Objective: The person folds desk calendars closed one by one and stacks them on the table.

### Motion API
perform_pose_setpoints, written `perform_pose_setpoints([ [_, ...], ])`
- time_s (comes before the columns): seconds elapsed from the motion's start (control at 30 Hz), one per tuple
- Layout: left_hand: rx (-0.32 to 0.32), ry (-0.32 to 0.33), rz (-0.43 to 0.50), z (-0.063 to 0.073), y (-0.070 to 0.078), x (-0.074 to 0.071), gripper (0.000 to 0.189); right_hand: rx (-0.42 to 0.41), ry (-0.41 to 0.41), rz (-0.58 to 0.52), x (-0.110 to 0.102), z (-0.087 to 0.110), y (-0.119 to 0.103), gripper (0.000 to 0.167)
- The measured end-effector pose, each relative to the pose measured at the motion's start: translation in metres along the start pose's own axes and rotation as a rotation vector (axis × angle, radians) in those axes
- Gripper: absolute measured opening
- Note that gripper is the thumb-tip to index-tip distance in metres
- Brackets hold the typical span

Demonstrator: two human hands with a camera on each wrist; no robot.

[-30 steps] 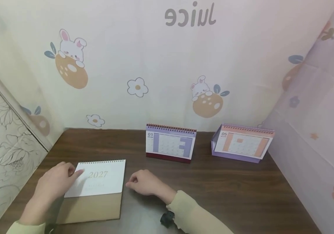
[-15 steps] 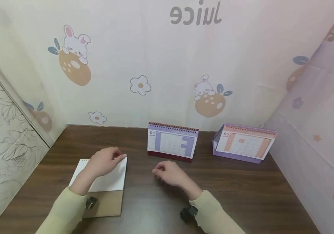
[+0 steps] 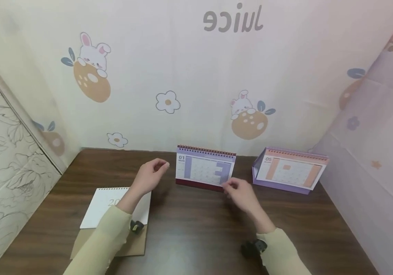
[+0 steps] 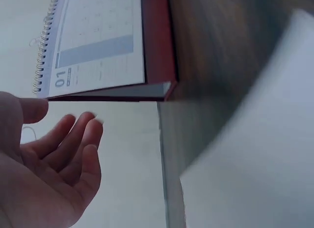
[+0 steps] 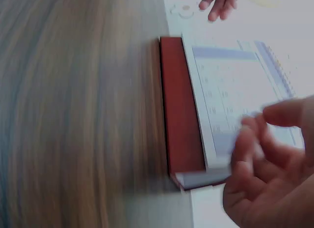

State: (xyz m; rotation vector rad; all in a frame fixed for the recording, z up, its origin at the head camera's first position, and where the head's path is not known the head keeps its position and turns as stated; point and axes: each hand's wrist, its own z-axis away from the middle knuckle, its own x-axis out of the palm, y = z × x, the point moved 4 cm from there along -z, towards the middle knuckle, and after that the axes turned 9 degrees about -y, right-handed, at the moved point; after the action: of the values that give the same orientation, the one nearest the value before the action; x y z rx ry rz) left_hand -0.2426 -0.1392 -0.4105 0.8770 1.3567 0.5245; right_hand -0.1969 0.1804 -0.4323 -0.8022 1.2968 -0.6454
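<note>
A desk calendar [image 3: 205, 168] with a dark red base, its page marked 01, stands upright at the back of the table. To its left is my left hand [image 3: 150, 175], fingers loosely bent and apart from it, holding nothing. My right hand [image 3: 242, 193] is at the calendar's lower right corner, thumb and fingertips close together in front of the page. In the right wrist view that hand [image 5: 274, 164] overlaps the calendar's page [image 5: 230, 90], with nothing in its fingers. The left wrist view shows the left palm [image 4: 44, 184] beside the calendar's side edge [image 4: 122, 93].
A white 2027 calendar [image 3: 95, 210] with a tan base [image 3: 136, 244] stands at the front left, partly behind my left forearm. A purple-based calendar [image 3: 291, 170] marked 05 stands at the back right. A printed curtain [image 3: 196, 76] hangs behind the table [image 3: 189, 229].
My left hand has moved from the white calendar's left side over it to the red-based calendar's left. My right hand has moved right, to that calendar's right side. The calendars stay put.
</note>
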Motion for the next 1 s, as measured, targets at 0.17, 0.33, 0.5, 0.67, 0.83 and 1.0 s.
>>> perform_pose_setpoints([
  [0.17, -0.035, 0.031, 0.129, -0.016, 0.004, 0.006, 0.044, 0.054, 0.209, -0.094, -0.028, 0.003, 0.009, 0.021],
  [0.33, -0.084, -0.007, 0.251, -0.029, 0.009, 0.016, 0.051, 0.111, 0.27, -0.131, -0.04, -0.003, 0.014, 0.028],
  [0.5, -0.112, -0.029, 0.318, -0.036, 0.012, 0.025, 0.06, 0.142, 0.209, -0.224, -0.035, -0.013, 0.014, 0.044],
  [0.67, -0.097, -0.043, 0.378, -0.039, 0.013, 0.032, 0.07, 0.128, 0.153, -0.312, -0.026, -0.02, 0.015, 0.05],
  [0.83, -0.107, -0.04, 0.386, -0.037, 0.014, 0.034, 0.072, 0.1, 0.129, -0.356, -0.022, -0.023, 0.013, 0.05],
  [1.0, -0.084, -0.042, 0.376, -0.036, 0.015, 0.035, 0.067, 0.103, 0.112, -0.345, -0.021, -0.024, 0.01, 0.054],
])
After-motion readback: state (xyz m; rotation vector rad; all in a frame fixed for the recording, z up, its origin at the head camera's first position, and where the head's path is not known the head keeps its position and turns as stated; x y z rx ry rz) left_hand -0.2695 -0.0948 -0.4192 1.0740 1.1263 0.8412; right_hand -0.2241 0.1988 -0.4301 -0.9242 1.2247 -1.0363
